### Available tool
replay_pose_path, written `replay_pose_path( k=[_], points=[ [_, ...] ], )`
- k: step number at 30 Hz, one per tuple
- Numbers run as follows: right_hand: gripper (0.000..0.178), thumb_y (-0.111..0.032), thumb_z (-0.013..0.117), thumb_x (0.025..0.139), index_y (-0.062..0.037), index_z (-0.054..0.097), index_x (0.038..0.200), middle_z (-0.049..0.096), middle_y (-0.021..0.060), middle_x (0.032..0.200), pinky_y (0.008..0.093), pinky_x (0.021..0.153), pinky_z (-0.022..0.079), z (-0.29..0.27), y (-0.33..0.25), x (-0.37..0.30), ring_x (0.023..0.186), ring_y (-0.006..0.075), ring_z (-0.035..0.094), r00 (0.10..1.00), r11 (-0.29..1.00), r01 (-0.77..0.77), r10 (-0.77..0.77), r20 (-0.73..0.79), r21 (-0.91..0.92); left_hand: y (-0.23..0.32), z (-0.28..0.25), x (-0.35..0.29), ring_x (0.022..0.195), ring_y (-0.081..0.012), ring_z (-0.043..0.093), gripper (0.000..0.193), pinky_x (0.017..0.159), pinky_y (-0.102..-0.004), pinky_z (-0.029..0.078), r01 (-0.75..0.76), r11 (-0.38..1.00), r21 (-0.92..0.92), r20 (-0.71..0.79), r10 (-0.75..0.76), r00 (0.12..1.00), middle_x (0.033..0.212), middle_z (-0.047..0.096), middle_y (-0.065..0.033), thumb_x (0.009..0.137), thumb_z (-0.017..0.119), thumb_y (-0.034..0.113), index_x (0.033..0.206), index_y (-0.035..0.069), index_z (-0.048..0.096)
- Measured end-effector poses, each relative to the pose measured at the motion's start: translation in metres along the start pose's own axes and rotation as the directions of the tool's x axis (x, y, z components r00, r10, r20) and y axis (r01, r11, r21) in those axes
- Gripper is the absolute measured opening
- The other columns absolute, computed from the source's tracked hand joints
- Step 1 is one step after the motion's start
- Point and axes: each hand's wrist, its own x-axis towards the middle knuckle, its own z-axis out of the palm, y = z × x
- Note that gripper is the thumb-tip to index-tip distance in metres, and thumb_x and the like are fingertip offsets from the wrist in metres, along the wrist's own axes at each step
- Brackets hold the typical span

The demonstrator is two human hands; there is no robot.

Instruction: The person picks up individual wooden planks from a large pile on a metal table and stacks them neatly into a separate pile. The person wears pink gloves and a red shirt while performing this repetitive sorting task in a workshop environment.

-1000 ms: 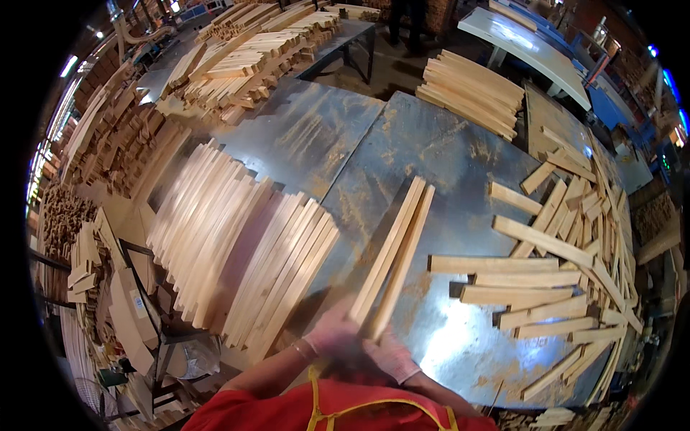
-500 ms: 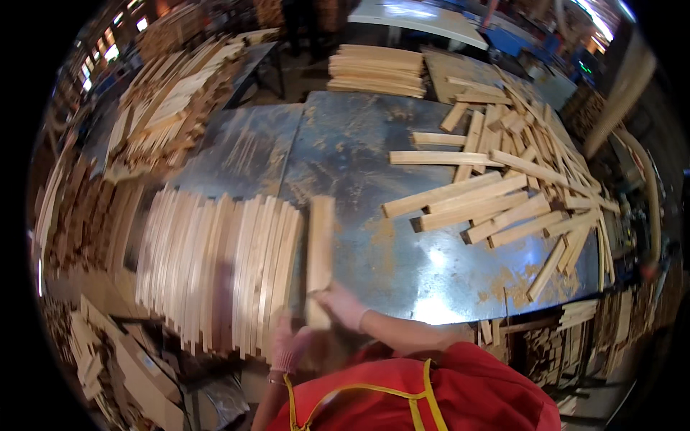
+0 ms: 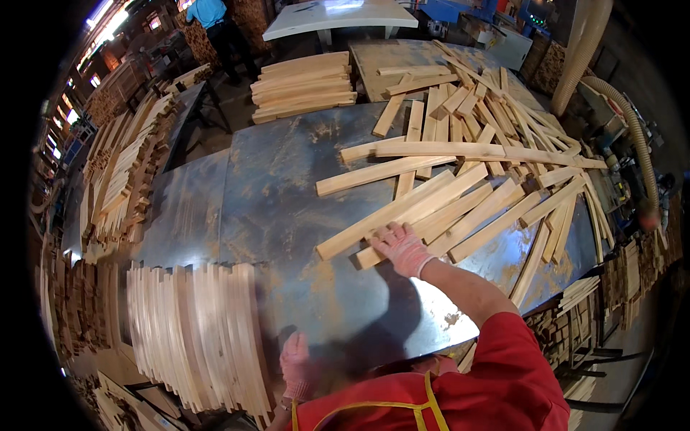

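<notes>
My right hand (image 3: 400,249), in a pale pink knit glove, reaches across to the loose pile on the right. Its fingers curl over the near end of a wooden strip (image 3: 369,257) that lies on the metal tabletop (image 3: 287,215). My left hand (image 3: 295,365), gloved alike, hovers low by the table's near edge, fingers loosely raised and nothing in them. Just left of it, a row of wooden strips (image 3: 190,334) lies side by side. The near end of that row is slightly uneven.
Many loose strips (image 3: 467,151) cross one another at the right. Stacked boards (image 3: 303,86) stand beyond the table, and more wood (image 3: 133,161) fills a bench at far left. A person (image 3: 215,32) stands at the back. A ribbed hose (image 3: 632,129) hangs on the right.
My right hand has left the single strip beside the row and moved right to the loose pile. That strip no longer stands apart from the row. The view has shifted right.
</notes>
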Motion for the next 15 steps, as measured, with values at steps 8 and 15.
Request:
replay_pose_path(
  k=[8,15],
  points=[
    [0.047,-0.022,0.074,0.077,-0.0116,0.066,0.122,0.068,0.0100,0.100,0.0483,0.095,0.053,0.018,0.029,0.050,0.107,0.0362,0.068,0.904,0.883,0.373,-0.278,-0.325,0.285,0.110,0.062,0.124,0.132,-0.0392,0.054,0.086,0.112,-0.0561,0.043,-0.173,0.962,0.213,0.085,0.159,0.984,0.142,0.057,-0.0154,0.065,0.091,0.032,0.140,0.005,0.059],
    [0.063,-0.046,0.078,0.077,-0.0083,0.068,0.126,0.070,0.0193,0.124,0.0509,0.097,0.054,0.003,0.275,0.123,0.120,0.0417,0.065,0.855,0.854,-0.512,0.517,0.040,-0.094,0.098,0.100,0.138,0.116,-0.0352,0.064,0.086,0.101,-0.0537,0.049,-0.086,0.950,0.299,0.155,0.040,0.987,0.133,0.063,-0.0113,0.066,0.091,0.032,0.142,0.011,0.059]
  ],
)
